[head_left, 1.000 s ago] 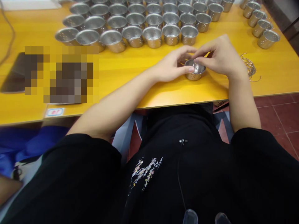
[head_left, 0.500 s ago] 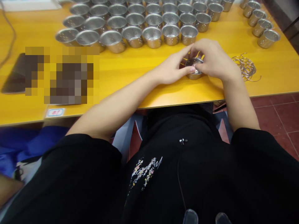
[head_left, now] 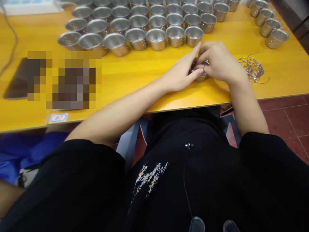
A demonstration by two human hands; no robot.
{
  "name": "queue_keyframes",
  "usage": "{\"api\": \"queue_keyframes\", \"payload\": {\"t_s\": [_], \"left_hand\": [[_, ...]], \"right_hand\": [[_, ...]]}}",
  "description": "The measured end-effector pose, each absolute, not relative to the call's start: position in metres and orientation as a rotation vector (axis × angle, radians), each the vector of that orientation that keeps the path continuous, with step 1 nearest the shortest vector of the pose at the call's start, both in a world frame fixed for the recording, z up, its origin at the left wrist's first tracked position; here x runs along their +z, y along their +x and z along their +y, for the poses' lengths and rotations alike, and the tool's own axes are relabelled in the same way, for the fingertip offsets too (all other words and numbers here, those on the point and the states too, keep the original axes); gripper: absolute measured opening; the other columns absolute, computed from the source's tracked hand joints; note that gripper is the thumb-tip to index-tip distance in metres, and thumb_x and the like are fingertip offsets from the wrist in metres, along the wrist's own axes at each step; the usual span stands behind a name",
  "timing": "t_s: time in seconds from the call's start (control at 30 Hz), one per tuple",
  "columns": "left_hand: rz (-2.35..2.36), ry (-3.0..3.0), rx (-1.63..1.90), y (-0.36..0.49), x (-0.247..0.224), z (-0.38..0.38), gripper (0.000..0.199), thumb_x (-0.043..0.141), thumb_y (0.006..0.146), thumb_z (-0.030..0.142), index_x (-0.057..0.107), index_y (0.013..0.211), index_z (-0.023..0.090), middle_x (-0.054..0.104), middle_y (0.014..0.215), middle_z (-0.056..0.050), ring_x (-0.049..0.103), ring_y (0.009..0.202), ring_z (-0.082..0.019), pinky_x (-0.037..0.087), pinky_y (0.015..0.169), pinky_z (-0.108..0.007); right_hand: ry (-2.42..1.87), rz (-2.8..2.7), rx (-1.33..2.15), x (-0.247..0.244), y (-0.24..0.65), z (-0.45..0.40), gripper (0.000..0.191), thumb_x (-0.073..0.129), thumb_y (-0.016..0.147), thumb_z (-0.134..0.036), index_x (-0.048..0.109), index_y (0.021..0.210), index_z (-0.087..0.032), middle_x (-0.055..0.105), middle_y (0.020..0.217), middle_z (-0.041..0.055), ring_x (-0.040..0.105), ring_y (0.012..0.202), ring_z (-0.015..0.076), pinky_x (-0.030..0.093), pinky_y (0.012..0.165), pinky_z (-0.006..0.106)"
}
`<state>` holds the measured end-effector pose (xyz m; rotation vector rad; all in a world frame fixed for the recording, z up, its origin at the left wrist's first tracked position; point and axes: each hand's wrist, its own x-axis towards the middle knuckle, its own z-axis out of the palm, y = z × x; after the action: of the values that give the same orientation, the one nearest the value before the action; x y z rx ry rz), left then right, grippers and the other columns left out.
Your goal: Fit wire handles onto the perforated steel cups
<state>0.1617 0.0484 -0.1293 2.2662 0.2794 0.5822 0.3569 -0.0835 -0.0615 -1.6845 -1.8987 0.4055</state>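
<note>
A small perforated metal cup (head_left: pixel 201 78) stands on the yellow table near its front edge, partly covered by my fingers. My left hand (head_left: pixel 180 73) is around the cup's left side, its thumb over the near rim and its index finger stretched out behind. From the right, my right hand (head_left: pixel 218 62) reaches over the cup with bent fingers pressed together inside its rim. Whatever is between those fingertips is too small and hidden to make out. Just right of that hand lies a tangled heap of thin bent metal wires (head_left: pixel 253 69).
Rows of similar metal cups (head_left: pixel 156 40) fill the back of the yellow table (head_left: pixel 135 69). More cups (head_left: pixel 276 39) line the right side, some with wires sticking up. At left are a dark flat object (head_left: pixel 20 79) and a blurred-out item. Part of another person's arm (head_left: pixel 11 196) shows lower left.
My left thumb has shifted slightly across the cup's near rim, and its index finger now points out straighter. My right fingers have moved a little within the cup. The view has shifted slightly.
</note>
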Motion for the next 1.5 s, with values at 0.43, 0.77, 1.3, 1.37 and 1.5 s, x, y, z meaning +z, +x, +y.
{"api": "queue_keyframes", "payload": {"t_s": [0.43,0.77,1.3,1.37,1.5], "left_hand": [[0.134,2.149,0.736,0.17,-0.15,0.072,0.077,0.094,0.093,0.066,0.088,0.166,0.041,0.09,0.169,-0.008,0.073,0.167,-0.051,0.054,0.149,-0.068],[0.141,2.23,0.589,0.162,-0.123,0.059,0.04,0.082,0.102,0.052,0.095,0.134,0.032,0.095,0.129,-0.011,0.082,0.135,-0.047,0.062,0.129,-0.063],[0.159,2.14,0.65,0.173,-0.145,0.056,0.133,0.108,0.076,0.063,0.048,0.193,0.044,0.094,0.129,-0.006,0.089,0.126,-0.043,0.067,0.121,-0.067],[0.154,2.14,0.633,0.174,-0.146,0.057,0.127,0.104,0.079,0.061,0.047,0.191,0.044,0.094,0.128,-0.006,0.089,0.124,-0.042,0.068,0.119,-0.066],[0.161,2.103,0.621,0.172,-0.146,0.061,0.125,0.103,0.076,0.052,0.049,0.188,0.044,0.093,0.132,-0.008,0.089,0.123,-0.043,0.069,0.117,-0.067]], "right_hand": [[-1.534,-1.915,0.519,-0.045,0.377,-0.106,0.022,0.1,0.09,-0.033,0.101,0.1,-0.053,0.101,0.129,-0.0077,0.091,0.13,0.0427,0.064,0.125,0.066],[-1.66,-1.961,0.388,-0.051,0.374,-0.097,0.002,0.097,0.087,-0.052,0.096,0.089,-0.052,0.097,0.132,0.0019,0.079,0.13,0.043,0.058,0.123,0.066],[-1.625,-1.959,0.369,-0.055,0.38,-0.093,0.007,0.089,0.087,-0.051,0.094,0.086,-0.046,0.091,0.129,0.0093,0.078,0.124,0.0418,0.054,0.12,0.063],[-1.614,-1.963,0.311,-0.056,0.384,-0.092,0.009,0.086,0.088,-0.045,0.094,0.09,-0.042,0.09,0.129,0.0113,0.079,0.123,0.0386,0.055,0.118,0.059],[-1.634,-1.899,0.233,-0.056,0.387,-0.089,0.012,0.088,0.087,-0.056,0.089,0.088,-0.044,0.094,0.12,0.0108,0.079,0.117,0.0367,0.054,0.112,0.056]]}}
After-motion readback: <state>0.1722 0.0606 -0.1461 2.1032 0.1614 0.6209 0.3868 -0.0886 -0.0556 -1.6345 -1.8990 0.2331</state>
